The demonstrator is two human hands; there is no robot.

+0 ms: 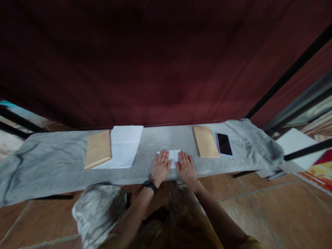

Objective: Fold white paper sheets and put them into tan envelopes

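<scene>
My left hand [160, 166] and my right hand [185, 166] lie flat, fingers stretched out, side by side on a small folded white paper [173, 155] at the middle of a long grey-covered table [52, 166]. Both palms press on the paper, which shows only between and above the fingers. A black band is on my left wrist. To the left lie a brown envelope stack [98, 148] and white paper sheets [125, 145] partly beneath it. To the right lie another brown envelope stack [205, 141] and a black phone [224, 144].
A dark red curtain [155, 69] hangs right behind the table. A grey cloth bundle [98, 211] sits on the tiled floor at my lower left. White sheets [295, 145] and black metal bars [306, 150] stand at the right.
</scene>
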